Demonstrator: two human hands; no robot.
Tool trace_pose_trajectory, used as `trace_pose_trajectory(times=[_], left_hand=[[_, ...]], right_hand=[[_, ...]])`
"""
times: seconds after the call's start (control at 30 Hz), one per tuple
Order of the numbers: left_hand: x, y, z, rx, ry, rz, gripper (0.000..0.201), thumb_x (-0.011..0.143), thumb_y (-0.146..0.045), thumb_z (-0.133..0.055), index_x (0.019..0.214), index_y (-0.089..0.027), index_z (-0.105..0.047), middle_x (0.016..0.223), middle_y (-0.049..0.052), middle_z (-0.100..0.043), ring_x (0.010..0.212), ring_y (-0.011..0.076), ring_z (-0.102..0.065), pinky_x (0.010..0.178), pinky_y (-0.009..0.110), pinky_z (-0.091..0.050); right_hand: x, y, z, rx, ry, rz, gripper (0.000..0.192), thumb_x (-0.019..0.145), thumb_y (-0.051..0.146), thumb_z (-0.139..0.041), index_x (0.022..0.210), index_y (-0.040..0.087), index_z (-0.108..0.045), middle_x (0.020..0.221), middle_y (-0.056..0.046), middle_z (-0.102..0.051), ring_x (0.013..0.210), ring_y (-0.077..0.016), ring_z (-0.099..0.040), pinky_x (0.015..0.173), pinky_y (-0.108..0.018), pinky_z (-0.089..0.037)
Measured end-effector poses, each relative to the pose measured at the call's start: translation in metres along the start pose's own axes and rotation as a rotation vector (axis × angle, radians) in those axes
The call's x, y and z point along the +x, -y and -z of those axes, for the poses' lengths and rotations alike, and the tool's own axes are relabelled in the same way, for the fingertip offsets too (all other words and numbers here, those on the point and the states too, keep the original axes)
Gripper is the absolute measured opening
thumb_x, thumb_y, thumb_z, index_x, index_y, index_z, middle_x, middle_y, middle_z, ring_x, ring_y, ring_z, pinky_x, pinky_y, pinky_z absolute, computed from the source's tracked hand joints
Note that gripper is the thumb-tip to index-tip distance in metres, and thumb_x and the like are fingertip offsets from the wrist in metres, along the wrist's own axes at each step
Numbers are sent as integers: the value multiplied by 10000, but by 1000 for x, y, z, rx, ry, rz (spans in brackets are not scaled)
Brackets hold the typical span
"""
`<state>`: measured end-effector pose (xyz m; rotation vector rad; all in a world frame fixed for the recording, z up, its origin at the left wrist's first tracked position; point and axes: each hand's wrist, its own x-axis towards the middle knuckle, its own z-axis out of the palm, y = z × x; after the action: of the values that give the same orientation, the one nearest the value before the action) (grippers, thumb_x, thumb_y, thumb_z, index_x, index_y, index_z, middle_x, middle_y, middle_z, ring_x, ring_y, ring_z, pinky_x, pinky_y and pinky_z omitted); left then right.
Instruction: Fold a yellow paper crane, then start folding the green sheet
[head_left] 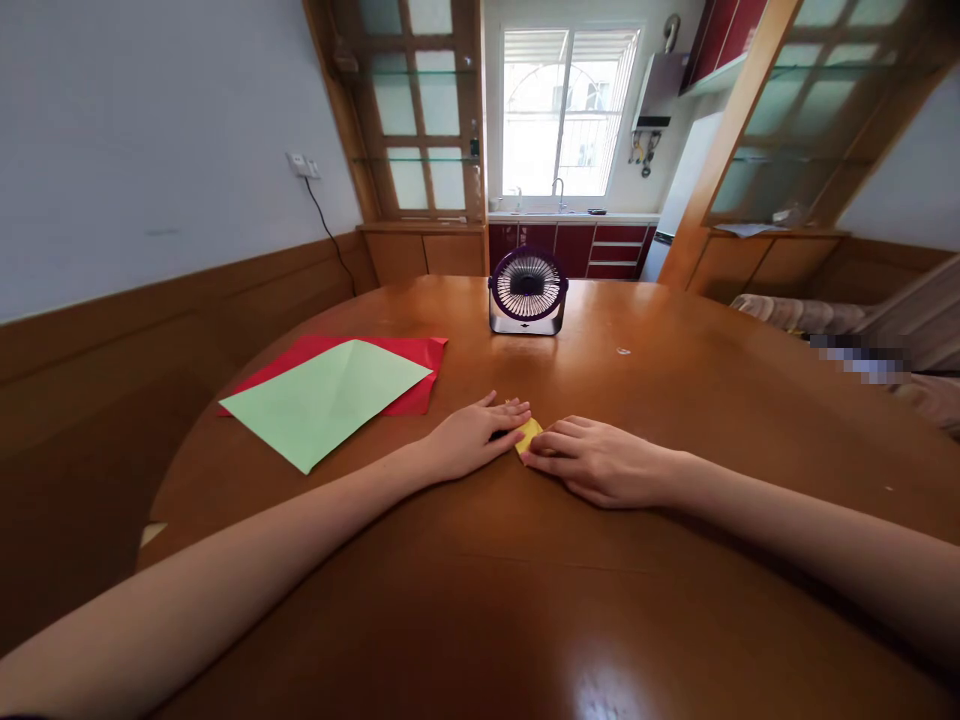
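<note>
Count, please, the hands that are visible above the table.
2. The left hand is at the left side of the small yellow paper; the right hand is at its right side. No other hand shows.

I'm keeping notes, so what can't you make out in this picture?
Head view: full shape of the yellow piece, covered by the left hand and right hand.
Head view: middle of the red sheet, under the green sheet.
Head view: whitish scrap, too small to identify.
</note>
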<state>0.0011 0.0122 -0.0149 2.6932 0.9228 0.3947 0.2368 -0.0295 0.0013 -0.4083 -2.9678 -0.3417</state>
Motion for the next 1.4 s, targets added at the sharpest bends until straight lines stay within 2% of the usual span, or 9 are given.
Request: trace_pose_trajectory(times=[0.2, 0.3, 0.47, 0.57, 0.63, 0.77, 1.03, 1.4], left_hand=[[1, -1, 0, 19, -4, 5, 439, 993, -379, -349, 1357, -189, -506, 1454, 51, -429, 1386, 163, -352, 1198, 391, -153], [1, -1, -1, 21, -11, -1, 429, 993, -377, -348, 1350, -206, -515, 1454, 43, -429, 1386, 163, -353, 1199, 397, -150], [0, -2, -2, 22, -15, -1, 439, 998, -384, -333, 1366, -206, -495, 1464, 42, -417, 1391, 158, -343, 1197, 396, -160], [0, -3, -1, 28, -8, -1, 442, 1000, -376, -330, 1367, -191, -494, 1462, 51, -422, 1392, 158, -341, 1196, 398, -163], [0, -3, -1, 30, -13, -7, 440, 1001, -371, -326, 1366, -191, -494, 1462, 50, -425, 1392, 152, -341, 1196, 393, -163], [-1, -6, -1, 32, -22, -6, 458, 1006, -391, -312, 1372, -179, -486, 1463, 60, -421, 1397, 150, -332, 1198, 393, -153], [0, -14, -2, 55, -36, 40, 614, 926, -552, -451, 1381, -140, -475, 1462, 109, -414, 1391, 201, -347, 1198, 405, -147], [0, -15, 0, 67, -25, 52, 618, 909, -581, -456, 1374, -176, -488, 1460, 100, -414, 1386, 208, -356, 1197, 411, -116]], right_hand=[[9, 9, 5, -125, 22, 15, 340, 932, 124, -353, 1186, 69, -572, 1123, -150, -593, 890, -243, -540, 851, -417, -459], [9, 10, 3, -93, -5, 9, 338, 919, 113, -366, 1180, 69, -576, 1108, -155, -601, 938, -258, -550, 898, -441, -454], [-8, 1, -7, 190, -198, -40, 386, 929, 139, -375, 1282, 118, -529, 1179, -147, -597, 1128, -241, -535, 977, -416, -456], [-19, -5, -9, 332, -346, -106, 360, 930, 147, -408, 1256, 152, -562, 1139, -132, -621, 1091, -212, -569, 963, -398, -470], [-23, -8, -8, 344, -372, -123, 339, 928, 170, -440, 1234, 170, -586, 1098, -121, -639, 1038, -205, -595, 937, -403, -480], [-23, -10, -7, 313, -341, -105, 332, 921, 210, -488, 1233, 180, -598, 1025, -107, -667, 981, -207, -616, 910, -411, -484], [-21, -9, -10, 232, -308, -110, 320, 920, 225, -487, 1214, 189, -610, 1014, -102, -659, 953, -201, -612, 872, -402, -491], [-17, -3, -4, 70, -201, -64, 347, 903, 179, -451, 1219, 141, -589, 1115, -118, -649, 1139, -251, -534, 992, -464, -439]])
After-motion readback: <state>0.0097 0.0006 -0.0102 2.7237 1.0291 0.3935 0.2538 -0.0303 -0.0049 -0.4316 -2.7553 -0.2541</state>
